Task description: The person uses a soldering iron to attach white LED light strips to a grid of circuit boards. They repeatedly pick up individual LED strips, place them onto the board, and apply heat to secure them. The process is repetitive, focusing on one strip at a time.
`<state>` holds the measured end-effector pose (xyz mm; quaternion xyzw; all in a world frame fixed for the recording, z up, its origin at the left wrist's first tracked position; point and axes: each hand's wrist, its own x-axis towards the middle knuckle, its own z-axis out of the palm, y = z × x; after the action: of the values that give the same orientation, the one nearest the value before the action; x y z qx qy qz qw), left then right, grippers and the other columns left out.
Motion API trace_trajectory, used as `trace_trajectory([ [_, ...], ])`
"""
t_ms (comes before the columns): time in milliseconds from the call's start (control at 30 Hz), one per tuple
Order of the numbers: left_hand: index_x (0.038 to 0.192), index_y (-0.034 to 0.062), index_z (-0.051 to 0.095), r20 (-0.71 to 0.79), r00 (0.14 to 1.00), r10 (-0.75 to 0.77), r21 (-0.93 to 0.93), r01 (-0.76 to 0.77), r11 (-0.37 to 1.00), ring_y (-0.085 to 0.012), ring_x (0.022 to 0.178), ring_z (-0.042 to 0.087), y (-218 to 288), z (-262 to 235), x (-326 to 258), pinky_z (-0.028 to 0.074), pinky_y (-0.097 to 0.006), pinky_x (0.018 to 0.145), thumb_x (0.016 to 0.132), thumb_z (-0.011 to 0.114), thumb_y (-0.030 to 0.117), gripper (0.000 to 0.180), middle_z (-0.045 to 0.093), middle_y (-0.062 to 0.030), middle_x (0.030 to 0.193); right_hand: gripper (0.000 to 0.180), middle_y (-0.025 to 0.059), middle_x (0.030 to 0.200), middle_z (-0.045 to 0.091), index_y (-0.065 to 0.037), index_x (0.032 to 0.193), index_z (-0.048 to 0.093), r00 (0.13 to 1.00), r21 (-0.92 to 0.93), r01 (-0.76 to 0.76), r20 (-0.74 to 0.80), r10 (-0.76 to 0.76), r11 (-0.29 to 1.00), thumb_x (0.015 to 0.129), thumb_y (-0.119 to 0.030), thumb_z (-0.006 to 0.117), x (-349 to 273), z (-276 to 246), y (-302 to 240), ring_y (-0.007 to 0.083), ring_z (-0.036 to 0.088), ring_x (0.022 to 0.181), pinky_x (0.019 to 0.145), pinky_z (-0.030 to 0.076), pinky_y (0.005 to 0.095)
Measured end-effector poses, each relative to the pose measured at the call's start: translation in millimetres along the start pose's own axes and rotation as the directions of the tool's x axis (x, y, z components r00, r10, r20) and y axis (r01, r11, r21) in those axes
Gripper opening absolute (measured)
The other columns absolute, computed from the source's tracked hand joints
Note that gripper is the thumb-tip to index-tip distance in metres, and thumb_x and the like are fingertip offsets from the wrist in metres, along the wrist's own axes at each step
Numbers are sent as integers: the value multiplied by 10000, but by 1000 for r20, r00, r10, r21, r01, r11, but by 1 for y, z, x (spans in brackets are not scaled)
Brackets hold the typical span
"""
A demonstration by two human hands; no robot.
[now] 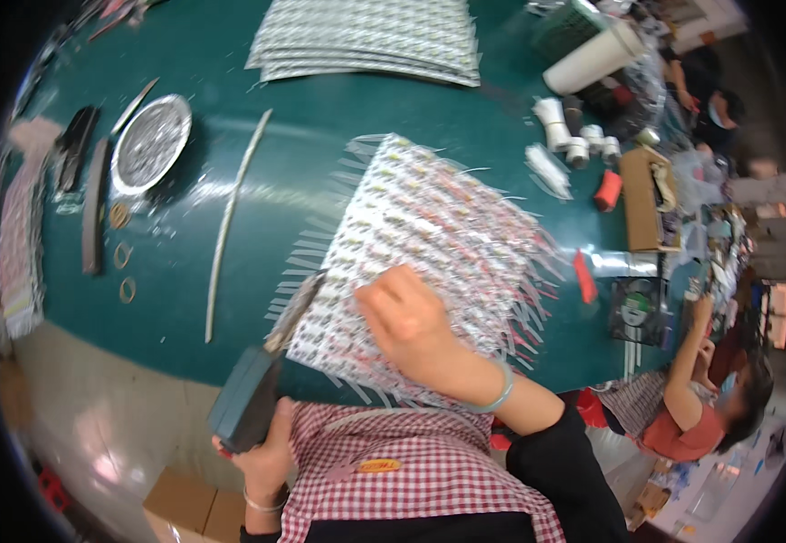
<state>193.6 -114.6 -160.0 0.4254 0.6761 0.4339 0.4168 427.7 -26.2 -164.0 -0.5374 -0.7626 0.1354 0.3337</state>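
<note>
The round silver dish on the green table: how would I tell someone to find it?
Start at the green table and go to its far left side, left of the long pale strip. The round silver dish lies flat there, the only shiny circular thing, larger than the small brown rings below it.

Round foil dish (149, 143), long pale strip (233, 213), stacked printed sheets (370, 36), white tape rolls (578, 145), cardboard box (643, 199)

A dark green table (230, 63) carries a white dotted sheet (429, 235), beside a red-and-white checked apron (393, 452).
</note>
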Motion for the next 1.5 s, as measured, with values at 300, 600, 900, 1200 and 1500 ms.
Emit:
trace_trajectory([
  [300,1096,-65,621,-56,994,-89,-77,84,993,-57,528,468,17,9,10,357,-216,486,835,691,-17,275,597,-37,758,28,132,814,593,-31,841,670,980,-188,-141,-166,111,972,816,-44,668,59,-97,102,326,590,804,717,486,428],
  [600,1091,-70,616,-54,997,53,-32,-55,998,-61,532,484,7,11,16,356,-207,485,830,681,-36,271,590,-40,722,103,103,914,596,-44,854,681,957,-454,-150,-288,14,878,771,-69,735,127,-96,248,303,572,933,805,483,410],
  [900,1086,-71,628,-29,996,80,49,-79,996,-60,509,477,5,12,18,347,-205,462,820,679,-69,271,590,-38,703,127,115,864,570,-52,873,582,970,-626,-78,-226,-86,776,805,-71,687,135,-83,260,315,568,865,724,488,439],
  [1200,1077,-69,633,-75,996,55,-46,-58,997,-58,511,482,7,12,14,355,-204,460,814,679,-79,268,598,-44,719,54,119,852,576,-50,893,584,998,-612,-1,-46,-34,791,855,-34,619,130,-117,221,318,584,869,752,483,437],
  [1500,1130,-23,652,-36,999,39,-9,-39,999,-45,562,505,12,1,2,377,-199,502,799,737,-23,342,639,-25,845,86,101,868,631,-49,761,664,898,-782,366,439,30,505,697,3,688,132,-107,136,258,637,898,694,573,351],
])
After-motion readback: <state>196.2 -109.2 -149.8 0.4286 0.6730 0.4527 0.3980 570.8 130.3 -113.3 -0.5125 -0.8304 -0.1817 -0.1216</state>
